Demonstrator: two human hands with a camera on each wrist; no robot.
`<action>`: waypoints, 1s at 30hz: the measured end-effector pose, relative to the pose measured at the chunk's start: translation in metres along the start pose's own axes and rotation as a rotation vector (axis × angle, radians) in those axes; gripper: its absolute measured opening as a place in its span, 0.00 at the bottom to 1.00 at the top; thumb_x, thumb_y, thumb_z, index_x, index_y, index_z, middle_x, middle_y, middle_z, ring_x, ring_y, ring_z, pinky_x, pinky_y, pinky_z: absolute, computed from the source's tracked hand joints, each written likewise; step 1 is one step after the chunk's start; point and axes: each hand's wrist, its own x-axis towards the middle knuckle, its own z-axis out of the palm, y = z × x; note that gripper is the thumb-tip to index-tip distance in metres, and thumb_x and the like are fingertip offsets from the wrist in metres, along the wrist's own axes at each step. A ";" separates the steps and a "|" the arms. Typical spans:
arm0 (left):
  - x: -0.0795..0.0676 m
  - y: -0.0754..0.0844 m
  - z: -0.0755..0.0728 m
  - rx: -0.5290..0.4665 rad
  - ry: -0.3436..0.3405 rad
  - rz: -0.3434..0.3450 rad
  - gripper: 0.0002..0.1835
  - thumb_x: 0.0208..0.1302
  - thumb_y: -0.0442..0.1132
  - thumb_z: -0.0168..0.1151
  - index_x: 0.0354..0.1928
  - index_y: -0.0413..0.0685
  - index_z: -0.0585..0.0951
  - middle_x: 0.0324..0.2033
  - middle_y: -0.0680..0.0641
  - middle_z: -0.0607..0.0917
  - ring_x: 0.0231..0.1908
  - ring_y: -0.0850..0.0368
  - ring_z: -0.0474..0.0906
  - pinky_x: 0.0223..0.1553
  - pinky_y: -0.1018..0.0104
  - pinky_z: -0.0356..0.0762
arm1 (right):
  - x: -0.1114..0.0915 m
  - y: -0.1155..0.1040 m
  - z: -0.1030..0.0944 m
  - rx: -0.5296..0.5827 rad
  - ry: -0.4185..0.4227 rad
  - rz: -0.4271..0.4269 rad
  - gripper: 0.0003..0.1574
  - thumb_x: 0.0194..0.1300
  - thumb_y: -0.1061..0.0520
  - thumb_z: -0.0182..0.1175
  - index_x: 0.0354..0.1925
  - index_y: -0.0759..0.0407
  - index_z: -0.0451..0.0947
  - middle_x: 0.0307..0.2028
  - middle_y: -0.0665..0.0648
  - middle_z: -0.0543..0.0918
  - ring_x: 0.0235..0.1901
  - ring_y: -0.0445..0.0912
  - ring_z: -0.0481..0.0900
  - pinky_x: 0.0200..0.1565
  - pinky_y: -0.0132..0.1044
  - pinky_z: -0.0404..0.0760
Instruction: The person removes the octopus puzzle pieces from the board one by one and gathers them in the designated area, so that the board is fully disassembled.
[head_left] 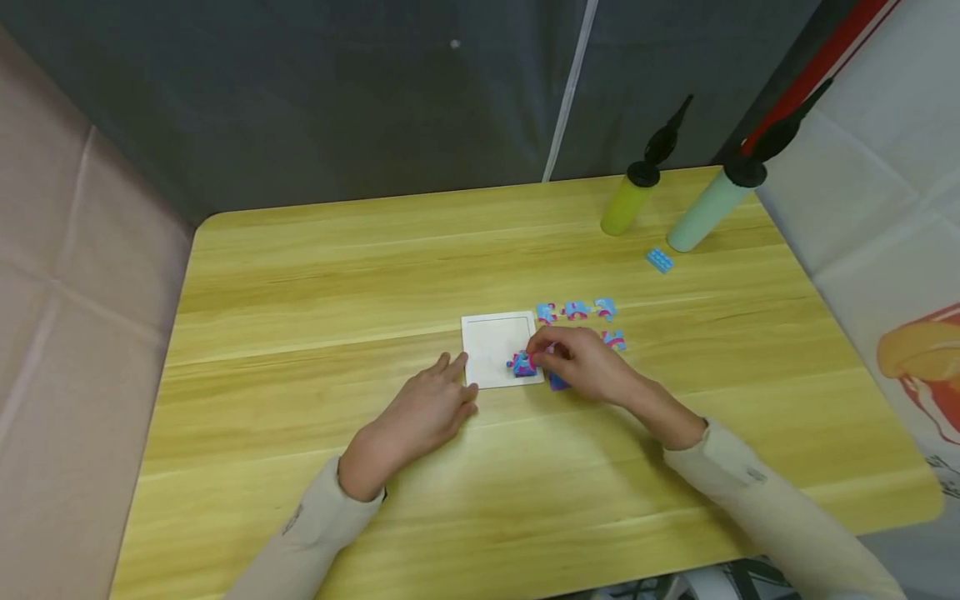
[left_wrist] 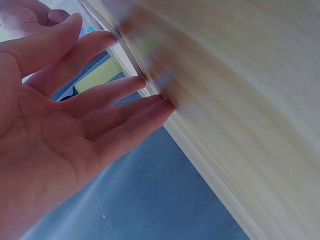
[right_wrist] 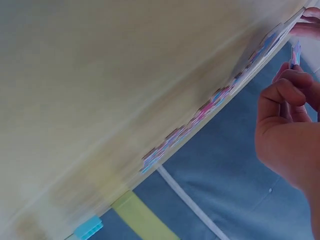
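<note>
A white square puzzle tray with a thin outline near its rim lies mid-table. Over its right part is a blue, pink and purple jigsaw piece. My right hand pinches this piece between thumb and fingers; in the right wrist view the piece stands upright, raised off the table. My left hand rests at the tray's left edge, fingers spread and fairly straight. In the left wrist view, the fingertips of the left hand touch down along that edge.
Right of the tray lie several loose jigsaw pieces, one purple piece partly under my right hand. Farther back are a blue toy brick, a yellow-green balloon pump and a mint-green one. A dark curtain borders the table's far edge.
</note>
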 end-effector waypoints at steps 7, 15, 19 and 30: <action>-0.001 -0.001 0.001 0.011 0.013 0.007 0.10 0.74 0.43 0.63 0.42 0.44 0.87 0.68 0.26 0.73 0.66 0.21 0.71 0.60 0.35 0.78 | -0.006 0.008 -0.005 0.014 0.022 0.039 0.02 0.72 0.59 0.65 0.41 0.53 0.84 0.28 0.54 0.82 0.25 0.41 0.70 0.28 0.31 0.70; 0.000 -0.001 0.002 0.010 0.018 0.010 0.09 0.73 0.42 0.64 0.40 0.44 0.86 0.68 0.26 0.73 0.66 0.21 0.71 0.60 0.35 0.78 | -0.013 0.018 -0.009 0.018 0.028 0.035 0.03 0.73 0.60 0.63 0.42 0.54 0.84 0.36 0.54 0.87 0.26 0.40 0.72 0.32 0.30 0.74; 0.000 0.000 0.002 0.014 0.019 0.013 0.09 0.73 0.42 0.64 0.40 0.43 0.86 0.68 0.26 0.74 0.65 0.21 0.71 0.60 0.35 0.78 | -0.017 0.022 -0.012 0.017 0.041 0.035 0.06 0.73 0.62 0.63 0.43 0.54 0.86 0.39 0.53 0.88 0.29 0.41 0.77 0.35 0.30 0.77; -0.001 0.000 0.001 0.000 0.024 0.009 0.09 0.73 0.42 0.64 0.39 0.44 0.86 0.68 0.25 0.73 0.66 0.20 0.70 0.60 0.34 0.77 | -0.024 0.028 -0.017 -0.001 0.052 0.036 0.03 0.72 0.61 0.65 0.41 0.54 0.85 0.37 0.52 0.88 0.31 0.41 0.77 0.36 0.30 0.76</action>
